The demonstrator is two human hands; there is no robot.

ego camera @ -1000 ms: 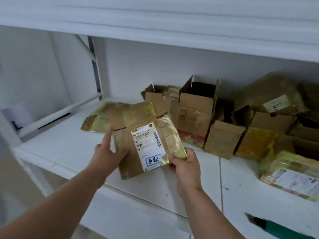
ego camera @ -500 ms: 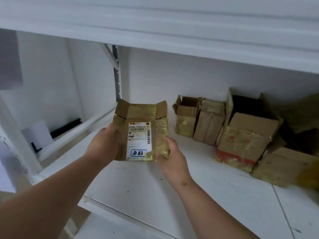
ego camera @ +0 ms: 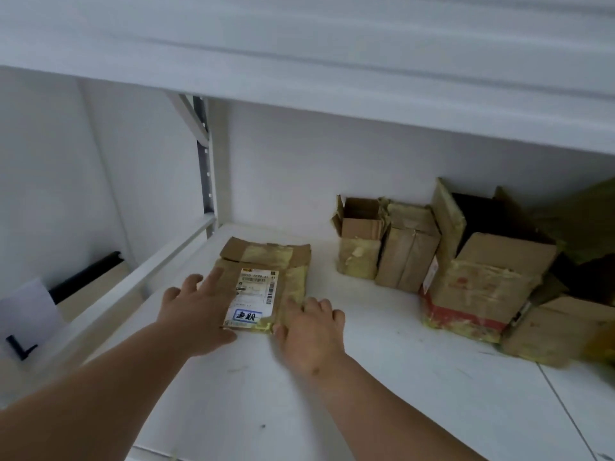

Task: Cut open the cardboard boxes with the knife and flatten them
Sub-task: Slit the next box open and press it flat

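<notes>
A flattened cardboard box [ego camera: 266,261] with yellow tape and a white shipping label lies flat on the white shelf [ego camera: 382,377], near its left end. My left hand [ego camera: 196,311] lies on the box's left half with fingers spread and straight. My right hand [ego camera: 309,331] rests at the box's near right corner, its fingers loosely bent and touching the edge. No knife is in view.
Several unflattened boxes stand along the back wall to the right: a small open box [ego camera: 359,241], a taped box [ego camera: 407,251] and a larger open box [ego camera: 482,277]. An upper shelf [ego camera: 332,78] hangs overhead. A metal upright [ego camera: 204,174] stands at the left.
The flattened box, held up in both hands before, now lies flat on the shelf's left end. Both hands came down with it, and the view swung left, losing the knife.
</notes>
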